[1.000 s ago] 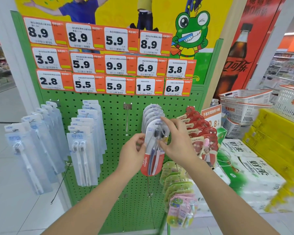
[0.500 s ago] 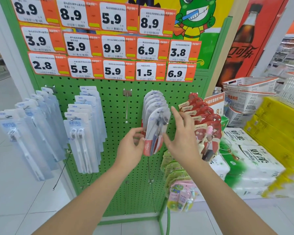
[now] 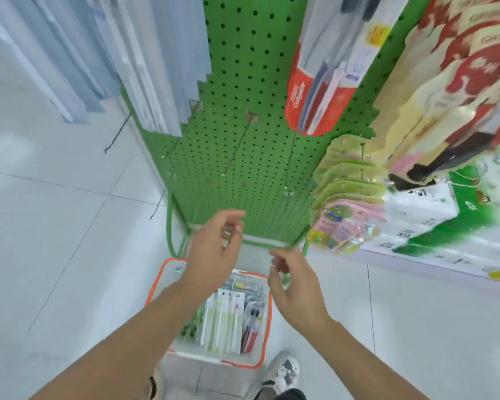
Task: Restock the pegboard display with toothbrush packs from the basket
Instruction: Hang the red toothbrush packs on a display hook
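I look down at the foot of the green pegboard [image 3: 243, 67]. A white basket with an orange rim [image 3: 264, 336] stands on the floor below it, holding several toothbrush packs [image 3: 225, 321] on end. My left hand [image 3: 214, 255] and my right hand [image 3: 292, 281] hover over the basket, apart from each other, fingers loosely curled and holding nothing. A red-bottomed toothbrush pack [image 3: 321, 90] hangs on the board above them. Bare metal hooks [image 3: 240, 148] stick out of the board's lower part.
Pale blue packs [image 3: 122, 53] hang at the upper left, red packs [image 3: 479, 67] at the upper right, green and pink children's packs [image 3: 347, 209] at the right. White and green cartons [image 3: 445, 220] lie on the floor to the right. My shoe [image 3: 283, 370] stands beside the basket.
Both hands have let go of the red-bottomed pack, which now hangs on its hook. The hands have dropped toward the basket, and my view has tilted down to the floor.
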